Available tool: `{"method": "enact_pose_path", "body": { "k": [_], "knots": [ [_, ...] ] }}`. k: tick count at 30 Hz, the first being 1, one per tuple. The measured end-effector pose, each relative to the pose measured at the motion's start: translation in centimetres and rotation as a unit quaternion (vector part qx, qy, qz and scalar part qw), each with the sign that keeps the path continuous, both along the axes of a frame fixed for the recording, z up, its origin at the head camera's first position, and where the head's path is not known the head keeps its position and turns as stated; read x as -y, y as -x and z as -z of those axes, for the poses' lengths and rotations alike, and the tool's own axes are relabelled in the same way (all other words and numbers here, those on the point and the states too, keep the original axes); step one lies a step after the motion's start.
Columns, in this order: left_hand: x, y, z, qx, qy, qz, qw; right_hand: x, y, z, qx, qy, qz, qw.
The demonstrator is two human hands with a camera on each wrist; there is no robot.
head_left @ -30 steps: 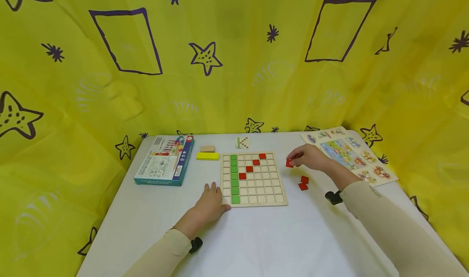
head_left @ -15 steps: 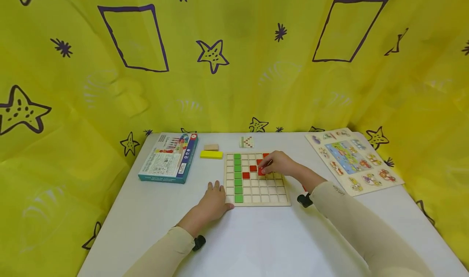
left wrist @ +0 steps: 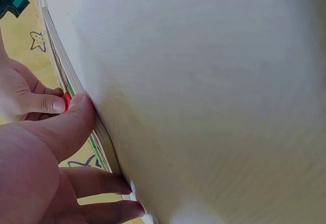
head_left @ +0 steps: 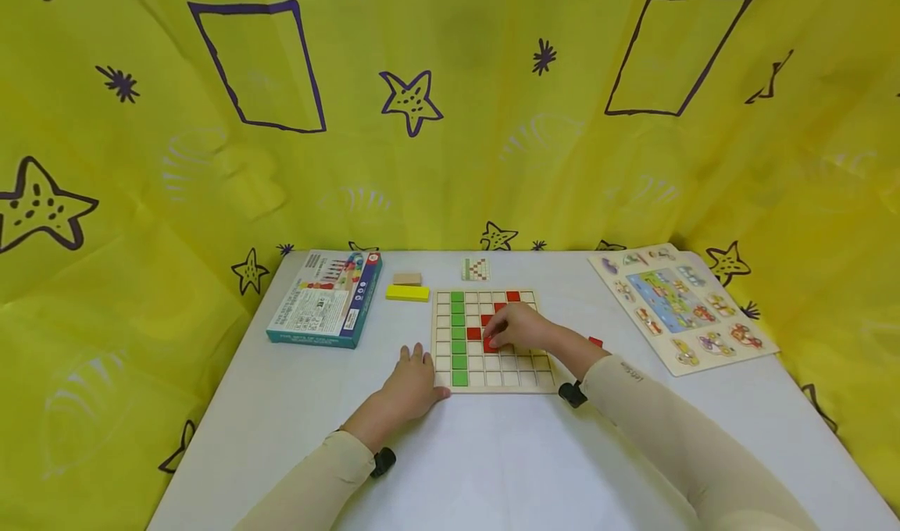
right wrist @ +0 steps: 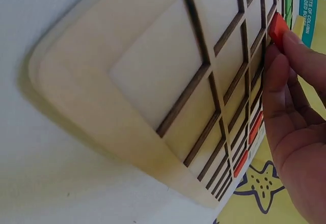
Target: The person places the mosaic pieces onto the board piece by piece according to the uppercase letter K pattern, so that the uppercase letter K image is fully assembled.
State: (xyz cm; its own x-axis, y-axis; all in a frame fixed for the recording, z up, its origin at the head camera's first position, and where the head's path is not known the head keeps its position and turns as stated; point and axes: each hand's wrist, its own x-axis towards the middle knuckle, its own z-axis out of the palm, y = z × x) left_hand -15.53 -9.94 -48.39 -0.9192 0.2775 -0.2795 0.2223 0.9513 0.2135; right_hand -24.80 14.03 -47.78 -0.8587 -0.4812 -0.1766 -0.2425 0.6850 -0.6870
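Observation:
A wooden grid board (head_left: 523, 375) lies mid-table with a green column (head_left: 458, 336) and a diagonal of red tiles (head_left: 513, 296). My right hand (head_left: 494, 339) reaches over the board and pinches a red tile (head_left: 489, 347), setting it down at a cell just below the diagonal's lower end. The right wrist view shows that red tile (right wrist: 278, 29) at my fingertips (right wrist: 300, 61) against the board (right wrist: 153, 71). My left hand (head_left: 416, 368) lies flat on the table, thumb (left wrist: 76, 122) against the board's edge (left wrist: 104, 137).
One loose red tile (head_left: 595, 341) lies right of the board. A blue game box (head_left: 325, 298), a yellow block (head_left: 407, 293), a tan block (head_left: 407, 279) and a small pattern card (head_left: 476, 269) sit behind. A picture puzzle board (head_left: 682, 304) lies far right. Yellow cloth surrounds the table.
My right hand carried a red tile from the table right of the board onto the grid, then slid it down-left toward the lower end of the diagonal. The left hand stayed put.

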Motion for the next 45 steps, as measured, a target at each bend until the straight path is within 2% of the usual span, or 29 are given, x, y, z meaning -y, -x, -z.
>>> {"method": "enact_pose_path", "body": {
  "k": [9,29,35,45],
  "knots": [
    [-0.1,0.0,-0.1,0.003,-0.001,-0.003,1.0,0.3,-0.4,0.1,-0.006,-0.024,-0.005,1.0],
    [0.0,-0.1,0.5,-0.001,-0.002,0.003,1.0,0.0,-0.9,0.7,-0.03,-0.025,-0.015,0.999],
    [0.1,-0.1,0.6,-0.018,0.005,0.021,0.9996,-1.0,-1.0,0.1,-0.014,-0.007,0.006,1.0],
    [0.1,0.0,0.3,-0.016,0.0,0.013,0.9998,-5.6,-0.5,-2.5,-0.021,0.002,0.046,0.999]
  ]
}}
